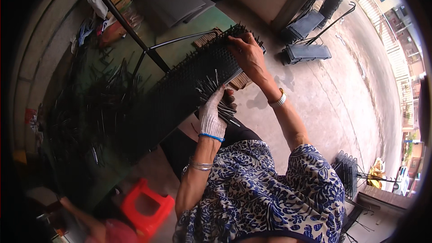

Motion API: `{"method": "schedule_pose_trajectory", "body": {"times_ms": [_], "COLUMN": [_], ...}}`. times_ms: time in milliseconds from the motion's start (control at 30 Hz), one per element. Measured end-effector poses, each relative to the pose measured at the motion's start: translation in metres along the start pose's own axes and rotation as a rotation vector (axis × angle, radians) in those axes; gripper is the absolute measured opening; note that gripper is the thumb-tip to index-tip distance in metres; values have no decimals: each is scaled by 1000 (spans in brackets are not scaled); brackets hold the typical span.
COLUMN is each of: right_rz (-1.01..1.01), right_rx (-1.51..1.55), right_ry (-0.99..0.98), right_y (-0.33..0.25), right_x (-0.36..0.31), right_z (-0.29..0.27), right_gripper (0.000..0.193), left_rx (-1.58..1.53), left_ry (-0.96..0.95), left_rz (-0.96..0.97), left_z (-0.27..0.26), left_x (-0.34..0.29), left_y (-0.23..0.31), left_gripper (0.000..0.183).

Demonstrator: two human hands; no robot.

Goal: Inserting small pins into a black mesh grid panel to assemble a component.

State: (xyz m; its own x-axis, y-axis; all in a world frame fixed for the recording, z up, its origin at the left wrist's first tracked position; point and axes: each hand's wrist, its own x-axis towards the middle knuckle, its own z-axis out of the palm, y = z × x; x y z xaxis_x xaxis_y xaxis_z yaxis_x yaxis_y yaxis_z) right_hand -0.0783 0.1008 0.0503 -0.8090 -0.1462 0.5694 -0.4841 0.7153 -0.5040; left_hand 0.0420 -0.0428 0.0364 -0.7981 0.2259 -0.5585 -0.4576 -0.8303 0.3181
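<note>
My left hand (212, 114), in a white knit glove with a blue cuff, is closed round a bundle of thin dark rods (208, 85) that fan out past its fingers. It is beside the near edge of a long black perforated tray (216, 66), which lies slantwise over the green table. Short dark pegs (204, 48) stand in a row along the tray's far edge. My bare right hand (248, 53) is at the tray's far right end, its fingers pinched together among the pegs. What those fingertips hold is too small to tell.
Loose dark rods (90, 108) are heaped on the green table (189, 26) at left. A slanting metal pole (126, 24) crosses there. Grey sheets (171, 0) lie behind. Racks of black trays (308, 51) stand right. A red stool (148, 207) and another person's arm (81, 216) are lower left.
</note>
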Motion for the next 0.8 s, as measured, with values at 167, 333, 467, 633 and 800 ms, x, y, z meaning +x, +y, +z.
{"method": "schedule_pose_trajectory", "body": {"times_ms": [167, 333, 467, 633, 800], "right_rz": [372, 479, 565, 586, 425], "right_rx": [567, 730, 723, 769, 715], "right_ry": [-680, -653, -565, -624, -435], "right_y": [-41, -33, -41, -38, -27], "right_x": [-17, -28, -28, -26, -19], "right_z": [-38, -37, -39, -41, -42], "right_gripper": [26, 24, 21, 19, 15], "left_rx": [111, 164, 190, 227, 166], "left_ry": [141, 121, 50, 142, 102], "left_rz": [98, 92, 18, 64, 75], "left_z": [6, 12, 1, 7, -6], "left_x": [-4, -10, -5, -7, 4], "left_y": [-2, -4, -6, -6, -7], "left_gripper": [17, 16, 21, 18, 18]}}
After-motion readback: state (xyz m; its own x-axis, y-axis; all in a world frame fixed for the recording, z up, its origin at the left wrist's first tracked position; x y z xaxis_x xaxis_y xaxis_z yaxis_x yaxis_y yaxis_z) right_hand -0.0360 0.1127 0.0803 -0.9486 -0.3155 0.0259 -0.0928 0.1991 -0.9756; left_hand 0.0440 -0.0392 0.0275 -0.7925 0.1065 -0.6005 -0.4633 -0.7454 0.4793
